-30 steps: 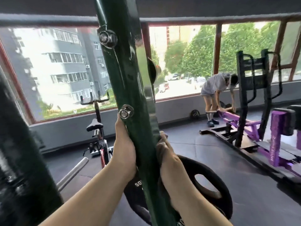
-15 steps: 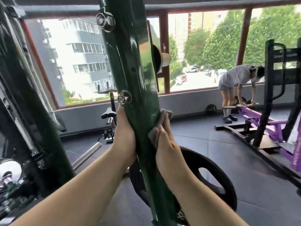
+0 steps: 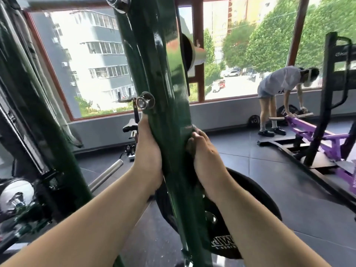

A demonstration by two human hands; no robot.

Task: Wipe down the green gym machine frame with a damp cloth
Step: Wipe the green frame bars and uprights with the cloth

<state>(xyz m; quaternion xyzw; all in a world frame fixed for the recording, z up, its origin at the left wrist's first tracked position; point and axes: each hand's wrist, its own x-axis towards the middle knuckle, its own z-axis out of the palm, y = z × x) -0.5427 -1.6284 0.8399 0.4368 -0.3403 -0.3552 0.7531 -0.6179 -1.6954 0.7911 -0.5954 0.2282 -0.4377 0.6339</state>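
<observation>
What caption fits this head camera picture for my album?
A left hand grips the green frame while the right hand holds a dark cloth against it.

Green post [image 3: 165, 112]: top and foot cut by frame edges.
Left hand [image 3: 147, 151]: fingertips hidden behind post.
Cloth [image 3: 189, 146]: only dark fold visible between right hand [image 3: 204, 157] and post; rest covered by palm.
Weight plate [image 3: 254, 195]: centre hidden behind post and right forearm; print unreadable.
Upper bolt [image 3: 119, 2]: cut by top edge.
Exercise bike [image 3: 133, 128]: mostly hidden behind post.
Dark upright [image 3: 28, 93], left side: blurred, cut by left edge.
</observation>
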